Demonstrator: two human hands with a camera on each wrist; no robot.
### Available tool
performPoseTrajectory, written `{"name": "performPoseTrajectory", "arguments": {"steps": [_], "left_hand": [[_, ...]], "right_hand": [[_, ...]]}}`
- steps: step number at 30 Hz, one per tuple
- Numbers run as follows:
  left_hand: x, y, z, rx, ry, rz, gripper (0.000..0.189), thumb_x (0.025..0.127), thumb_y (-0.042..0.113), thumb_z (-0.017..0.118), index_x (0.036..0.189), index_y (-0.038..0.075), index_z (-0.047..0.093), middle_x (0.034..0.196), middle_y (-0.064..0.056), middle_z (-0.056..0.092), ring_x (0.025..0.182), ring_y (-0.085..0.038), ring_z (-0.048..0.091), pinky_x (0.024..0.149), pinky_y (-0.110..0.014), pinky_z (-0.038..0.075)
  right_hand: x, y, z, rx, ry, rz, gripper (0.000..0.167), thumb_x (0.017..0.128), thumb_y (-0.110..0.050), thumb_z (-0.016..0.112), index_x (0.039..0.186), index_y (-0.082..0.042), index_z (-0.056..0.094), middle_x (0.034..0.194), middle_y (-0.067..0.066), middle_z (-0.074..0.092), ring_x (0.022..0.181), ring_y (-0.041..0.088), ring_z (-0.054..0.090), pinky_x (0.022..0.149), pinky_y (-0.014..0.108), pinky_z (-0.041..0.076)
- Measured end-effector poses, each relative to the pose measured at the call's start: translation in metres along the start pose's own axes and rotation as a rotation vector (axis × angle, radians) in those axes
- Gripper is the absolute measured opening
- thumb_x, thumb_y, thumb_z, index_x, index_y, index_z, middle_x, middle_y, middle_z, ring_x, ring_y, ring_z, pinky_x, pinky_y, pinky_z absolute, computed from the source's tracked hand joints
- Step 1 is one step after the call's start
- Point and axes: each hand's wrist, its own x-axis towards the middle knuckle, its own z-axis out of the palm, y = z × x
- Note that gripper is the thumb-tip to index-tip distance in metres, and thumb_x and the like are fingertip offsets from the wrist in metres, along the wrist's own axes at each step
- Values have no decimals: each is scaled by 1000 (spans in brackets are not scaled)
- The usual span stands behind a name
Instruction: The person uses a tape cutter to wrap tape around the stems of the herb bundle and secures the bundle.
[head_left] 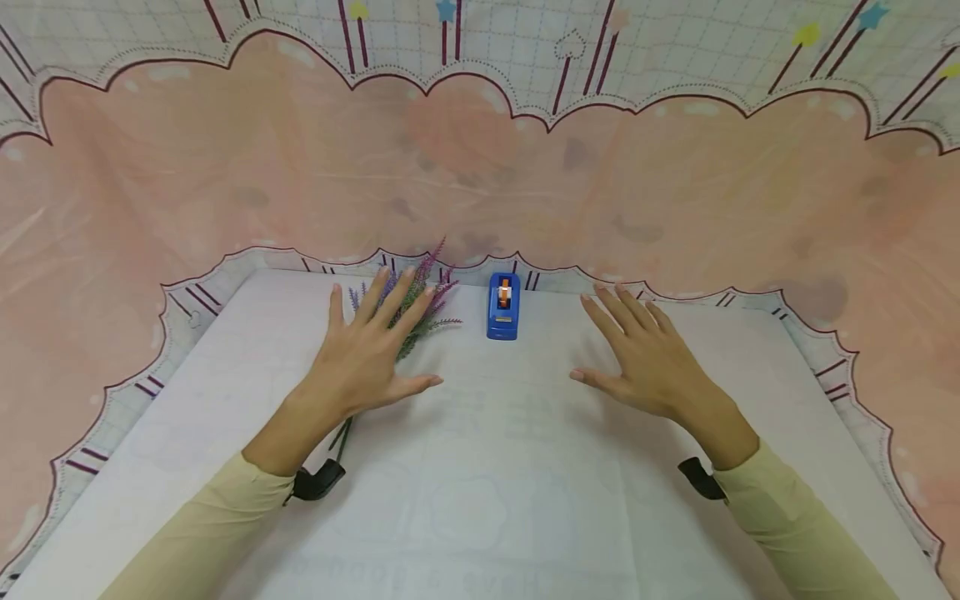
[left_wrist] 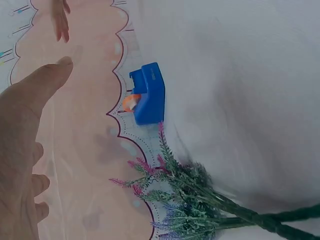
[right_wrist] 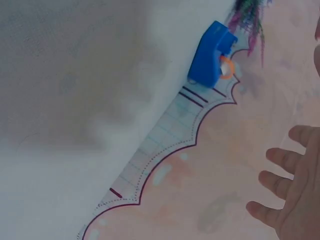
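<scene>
My left hand (head_left: 363,354) is spread palm down above the left part of the white sheet, holding nothing. Beneath it lies a bunch of artificial lavender (left_wrist: 192,200) with purple and pink tips, its stems partly covered by the hand in the head view. My right hand (head_left: 645,358) hovers over the right part, fingers spread and nothing in the grasp. Between the two hands, toward the back edge, stands a blue tape dispenser (head_left: 503,308) with an orange-cored roll (right_wrist: 226,68). Neither hand touches it.
A white sheet (head_left: 480,483) covers the work surface. Behind and around it lies a peach cloth (head_left: 337,192) with scalloped borders. Black wrist mounts (head_left: 318,481) show at both cuffs.
</scene>
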Motion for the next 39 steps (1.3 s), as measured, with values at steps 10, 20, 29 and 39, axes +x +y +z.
{"name": "performPoseTrajectory", "arguments": {"steps": [10,20,29,39], "left_hand": [[18,4,-1,-32,-13,21,112,79,79,62,165,25,13,171,-8,10,156,-34,14,112,-75,20],[37,0,8,-246,-54,22,108,85,62,72,165,24,10,167,-13,23,149,-39,32,110,-69,34],[53,-2,21,-456,-45,7,95,88,47,77,163,24,22,157,-13,40,142,-35,43,111,-57,41],[77,2,38,-676,-87,-29,85,91,25,78,161,22,30,146,-14,52,128,-33,56,105,-54,47]], "right_hand": [[13,1,-1,107,32,29,86,98,-56,58,163,-13,21,164,13,31,147,36,35,117,57,32],[22,-2,-6,262,31,91,75,99,-42,65,161,-18,30,140,11,59,128,33,57,98,57,50],[38,-1,-6,350,-2,106,68,99,-33,67,158,-16,37,130,8,66,121,30,62,103,54,48],[54,-4,-3,370,-11,67,59,99,-28,67,151,-7,47,118,9,73,116,30,65,103,51,49]]}}
